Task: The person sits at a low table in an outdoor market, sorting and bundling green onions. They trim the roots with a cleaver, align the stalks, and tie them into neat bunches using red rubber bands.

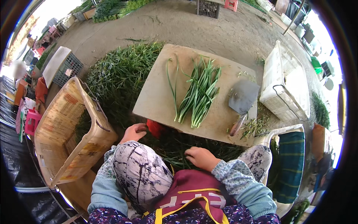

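Observation:
My left hand (135, 133) is beside my left knee, fingers loosely bent and apart, close to a red plastic item (154, 128) under the board's edge. Nothing shows in it. My right hand (202, 158) is held low over loose green leaves (179, 152) between my knees, its fingers curled; whether they grip a leaf is hidden. On the pale board (152, 92) before me lies a loose bundle of long flat green leaves with pale cut ends, like garlic chives (200, 92). A few separate leaves (172, 84) lie left of it. A broad-bladed cleaver (243, 96) rests at the right.
A large heap of greens (123, 70) lies left of the board. A stained plastic crate (98, 137) stands tilted at my left. White crates (272, 81) are at the right, the nearer one with green cloth (291, 168) over its side. Trimmings (258, 123) lie by the cleaver handle.

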Demonstrator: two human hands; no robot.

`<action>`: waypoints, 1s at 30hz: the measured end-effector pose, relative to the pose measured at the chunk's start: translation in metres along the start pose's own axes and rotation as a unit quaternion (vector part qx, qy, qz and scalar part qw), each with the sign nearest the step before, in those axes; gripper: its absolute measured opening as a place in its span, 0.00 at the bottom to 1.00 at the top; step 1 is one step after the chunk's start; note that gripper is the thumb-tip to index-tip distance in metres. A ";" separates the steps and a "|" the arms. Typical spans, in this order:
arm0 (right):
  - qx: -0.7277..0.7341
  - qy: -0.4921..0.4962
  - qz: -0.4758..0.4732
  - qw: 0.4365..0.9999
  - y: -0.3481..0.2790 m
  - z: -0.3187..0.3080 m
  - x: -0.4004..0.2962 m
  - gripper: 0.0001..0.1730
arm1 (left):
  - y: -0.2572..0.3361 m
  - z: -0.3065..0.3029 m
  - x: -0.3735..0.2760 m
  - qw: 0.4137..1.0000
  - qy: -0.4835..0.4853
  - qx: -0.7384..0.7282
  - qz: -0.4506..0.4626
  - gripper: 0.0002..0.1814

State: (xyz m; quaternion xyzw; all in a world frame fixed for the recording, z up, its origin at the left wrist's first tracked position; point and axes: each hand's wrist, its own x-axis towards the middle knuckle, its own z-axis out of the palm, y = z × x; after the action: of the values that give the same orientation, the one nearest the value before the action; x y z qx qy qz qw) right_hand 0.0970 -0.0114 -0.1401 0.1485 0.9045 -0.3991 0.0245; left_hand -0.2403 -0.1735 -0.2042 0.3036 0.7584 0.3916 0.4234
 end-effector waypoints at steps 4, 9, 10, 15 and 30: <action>0.116 0.067 0.012 0.991 0.016 0.039 0.048 0.20 | 0.024 0.017 0.009 0.995 0.066 0.062 0.052 0.23; 0.207 0.076 0.118 0.968 0.002 0.067 0.111 0.30 | 0.013 0.022 0.019 0.985 0.100 0.072 0.122 0.19; 0.228 0.077 0.130 0.962 -0.002 0.069 0.119 0.32 | 0.019 0.020 0.017 0.988 0.097 0.063 0.100 0.17; 0.184 0.176 0.068 0.965 0.015 0.114 0.158 0.26 | 0.022 0.010 0.010 0.997 0.063 -0.010 0.049 0.14; 0.525 -0.071 0.205 0.823 -0.018 0.035 0.107 0.15 | 0.035 -0.006 -0.014 0.979 -0.016 -0.193 -0.059 0.07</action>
State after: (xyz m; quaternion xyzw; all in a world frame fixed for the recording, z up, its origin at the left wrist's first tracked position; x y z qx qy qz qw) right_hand -0.0125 -0.0214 -0.1682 0.2919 0.5028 -0.8089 0.0878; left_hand -0.2349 -0.1691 -0.1666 0.1771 0.6786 0.4998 0.5083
